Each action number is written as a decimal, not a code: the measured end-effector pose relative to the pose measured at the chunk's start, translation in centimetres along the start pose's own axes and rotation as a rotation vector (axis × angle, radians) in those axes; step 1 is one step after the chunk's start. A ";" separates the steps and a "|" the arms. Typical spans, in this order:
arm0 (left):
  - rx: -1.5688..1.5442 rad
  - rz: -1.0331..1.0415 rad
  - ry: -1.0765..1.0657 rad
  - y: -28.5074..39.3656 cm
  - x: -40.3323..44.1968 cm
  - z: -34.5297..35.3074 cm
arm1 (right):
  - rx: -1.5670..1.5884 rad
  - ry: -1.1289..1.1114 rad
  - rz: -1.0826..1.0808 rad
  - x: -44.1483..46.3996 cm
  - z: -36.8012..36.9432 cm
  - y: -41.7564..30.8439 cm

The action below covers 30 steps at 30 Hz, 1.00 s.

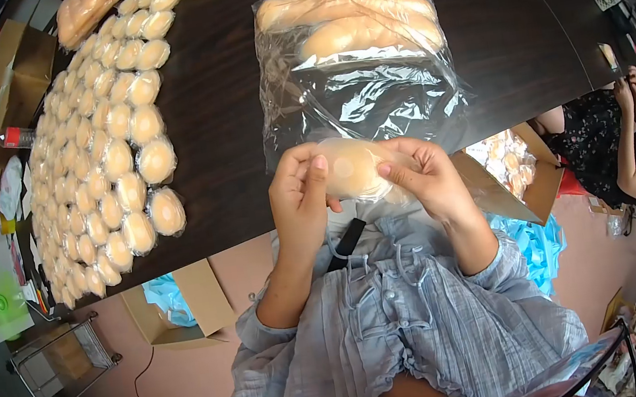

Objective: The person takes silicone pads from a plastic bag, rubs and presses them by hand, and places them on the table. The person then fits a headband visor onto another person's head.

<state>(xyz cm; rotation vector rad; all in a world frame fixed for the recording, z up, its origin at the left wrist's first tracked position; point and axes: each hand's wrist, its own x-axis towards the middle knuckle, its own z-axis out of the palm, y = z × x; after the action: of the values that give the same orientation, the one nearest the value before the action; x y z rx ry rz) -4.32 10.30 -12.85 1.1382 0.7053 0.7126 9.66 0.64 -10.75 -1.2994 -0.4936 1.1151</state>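
Between my hands, over the table's front edge, is a beige round pad [352, 168] in thin clear film. My left hand [303, 196] pinches its left side, thumb on top. On the other side my right hand [427, 179] grips the film and the pad's right edge between thumb and fingers. Just beyond them a large clear plastic bag [377, 97] lies on the dark table [217, 115], with long beige stacks [358, 18] at its far end. Many wrapped beige pads [117, 157] cover the table's left part in rows.
An open carton [539, 183] of wrapped pieces stands at the right below the table edge, near blue plastic [533, 253]. Another carton [206, 299] with blue plastic is at lower left. A co-worker [594, 135] sits at the right. A bottle [17, 137] lies far left.
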 end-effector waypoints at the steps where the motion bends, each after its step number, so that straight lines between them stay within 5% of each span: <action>1: -0.004 -0.004 -0.003 -0.2 0.0 0.1 | -0.002 0.005 0.003 0.0 -0.3 0.2; 10: -0.177 0.045 0.178 -0.8 0.5 0.8 | 0.034 0.098 -0.152 0.5 -2.4 1.7; 15: -0.100 0.183 -0.057 -3.7 0.9 1.2 | -0.232 0.031 -0.170 1.1 -1.1 1.9; 20: -0.165 0.023 -0.101 -2.0 -0.1 1.8 | -0.422 0.085 -0.231 1.4 -1.0 2.3; 25: -0.137 -0.018 0.030 -2.2 0.3 1.1 | -0.157 0.062 -0.041 0.7 -0.9 0.0; 30: -0.169 0.006 0.059 -2.0 0.8 1.5 | -0.165 0.133 -0.201 0.1 -1.5 -0.6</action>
<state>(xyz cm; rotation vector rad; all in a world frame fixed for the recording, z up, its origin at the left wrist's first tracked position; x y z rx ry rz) -2.36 9.57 -14.44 0.9686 0.6789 0.7984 11.15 0.07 -10.65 -1.4231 -0.6124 0.8292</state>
